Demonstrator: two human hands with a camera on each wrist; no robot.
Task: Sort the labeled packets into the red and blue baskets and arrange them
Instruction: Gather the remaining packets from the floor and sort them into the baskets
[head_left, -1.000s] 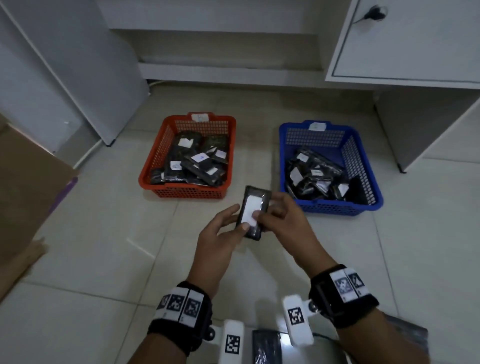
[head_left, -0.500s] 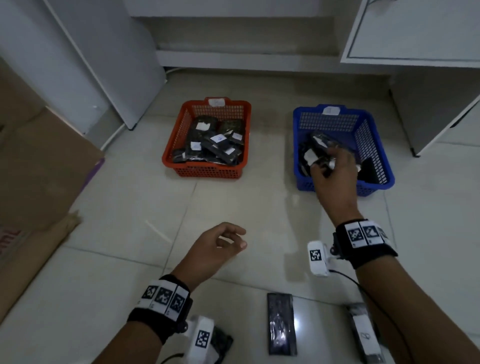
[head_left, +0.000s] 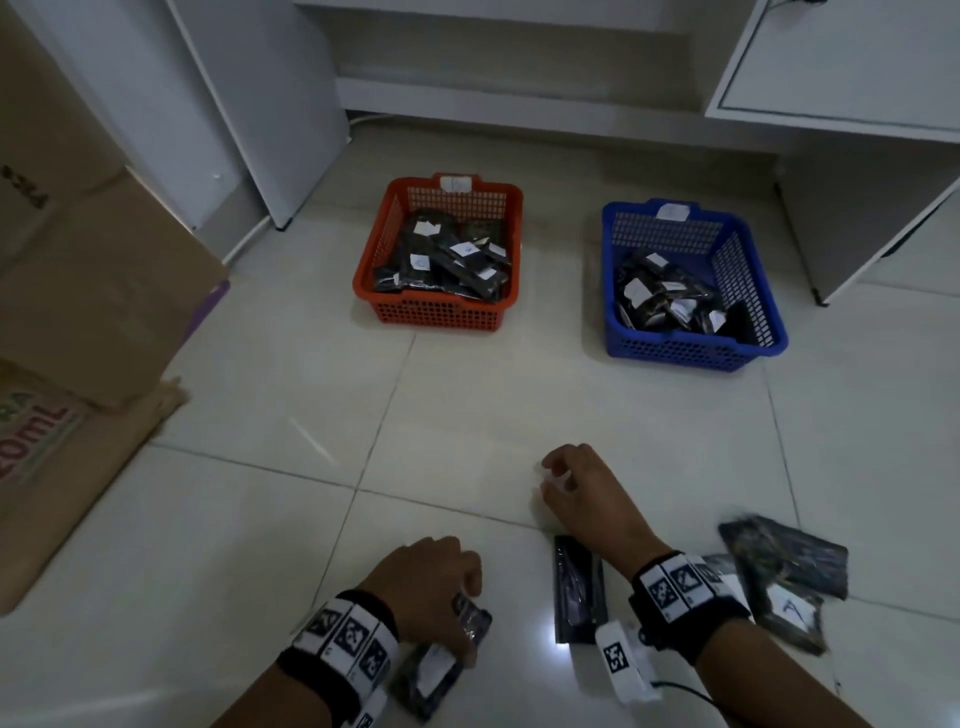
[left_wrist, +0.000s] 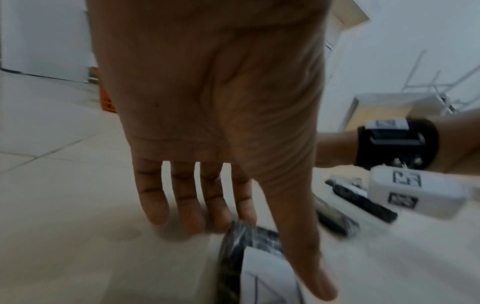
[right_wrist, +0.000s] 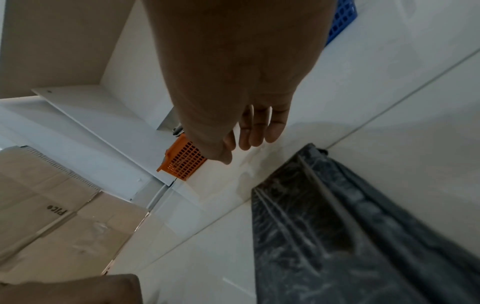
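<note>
The red basket (head_left: 436, 312) and the blue basket (head_left: 691, 353) stand side by side on the tiled floor, each holding several dark packets with white labels. Near the bottom of the head view my left hand (head_left: 457, 618) reaches down onto a labeled packet (head_left: 436, 670) lying on the floor. In the left wrist view its thumb lies along the packet's label (left_wrist: 265, 273) and its fingers (left_wrist: 197, 216) meet the far end, pinching it. My right hand (head_left: 558, 480) hovers over the floor, loosely curled and empty. A dark packet (head_left: 579, 592) lies under its wrist.
More loose packets (head_left: 784, 561) lie at the lower right, one marked A (head_left: 789, 610). Cardboard boxes (head_left: 93, 291) fill the left side. A white cabinet (head_left: 857, 156) stands behind the blue basket, and a white panel (head_left: 260, 104) behind the red one.
My right hand took the labeled packet to the blue basket and has come back empty. My left hand has dropped to a packet on the floor. The head view has tilted down.
</note>
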